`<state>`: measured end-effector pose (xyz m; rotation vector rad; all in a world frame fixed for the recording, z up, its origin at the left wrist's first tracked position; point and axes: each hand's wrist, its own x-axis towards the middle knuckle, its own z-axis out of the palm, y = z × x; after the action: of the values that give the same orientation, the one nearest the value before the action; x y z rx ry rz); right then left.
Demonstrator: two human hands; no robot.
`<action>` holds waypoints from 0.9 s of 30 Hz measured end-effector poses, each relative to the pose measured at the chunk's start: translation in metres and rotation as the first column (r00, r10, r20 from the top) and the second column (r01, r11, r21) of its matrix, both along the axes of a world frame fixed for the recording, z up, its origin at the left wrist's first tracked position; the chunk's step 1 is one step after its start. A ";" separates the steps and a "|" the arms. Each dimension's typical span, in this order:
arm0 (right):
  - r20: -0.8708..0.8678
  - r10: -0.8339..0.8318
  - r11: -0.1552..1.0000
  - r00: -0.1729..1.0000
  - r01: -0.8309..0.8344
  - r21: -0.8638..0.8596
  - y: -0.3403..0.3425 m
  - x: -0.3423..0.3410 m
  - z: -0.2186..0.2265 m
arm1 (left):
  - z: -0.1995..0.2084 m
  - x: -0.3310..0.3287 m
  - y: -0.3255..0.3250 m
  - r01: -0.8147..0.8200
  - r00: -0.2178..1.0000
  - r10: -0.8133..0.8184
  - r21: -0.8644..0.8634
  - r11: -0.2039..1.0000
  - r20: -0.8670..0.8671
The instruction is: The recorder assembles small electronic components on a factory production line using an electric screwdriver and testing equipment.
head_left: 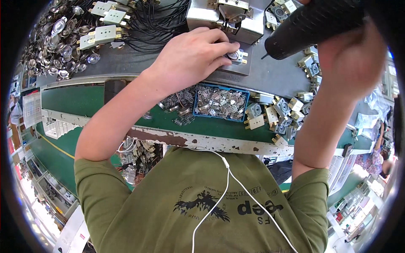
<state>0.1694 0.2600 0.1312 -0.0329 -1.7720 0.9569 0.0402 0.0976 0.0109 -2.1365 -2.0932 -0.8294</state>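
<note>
My left hand (192, 57) is closed at the metal fixture, thumb and forefinger on a small white block with a round metal disc (233, 55). Brass blade terminals stick out of the block's right side. It sits on a grey metal ledge (236, 69) just below the silver fixture (203, 19). In my right hand (353, 59), smeared by motion, is a black electric screwdriver (308, 29). Its thin bit points down and left, to the right of the block and apart from it.
Loose metal discs (50, 50) and black wires (156, 25) lie at the back left, beside white terminal blocks (105, 34). A blue tray (195, 103) of small metal parts is on the lower green surface. Several finished-looking blocks (280, 107) pile at the right.
</note>
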 end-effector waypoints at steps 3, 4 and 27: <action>0.033 -0.008 0.999 0.999 0.009 -0.034 -0.004 0.011 0.001 | -0.005 0.000 0.000 -0.005 1.000 0.005 0.024 1.000 0.022; 0.044 -0.011 0.999 0.999 0.013 -0.046 -0.003 0.013 0.001 | -0.006 0.000 0.002 0.004 0.999 -0.005 0.025 1.000 0.041; 0.130 -0.018 0.957 0.991 0.054 -0.284 -0.041 -0.007 -0.026 | -0.012 -0.001 0.000 0.007 1.000 -0.007 0.037 0.999 0.022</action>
<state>0.1628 0.2187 0.1056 -0.3161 -1.7263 1.2008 0.0395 0.0975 -0.0016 -2.1273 -2.0649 -0.8901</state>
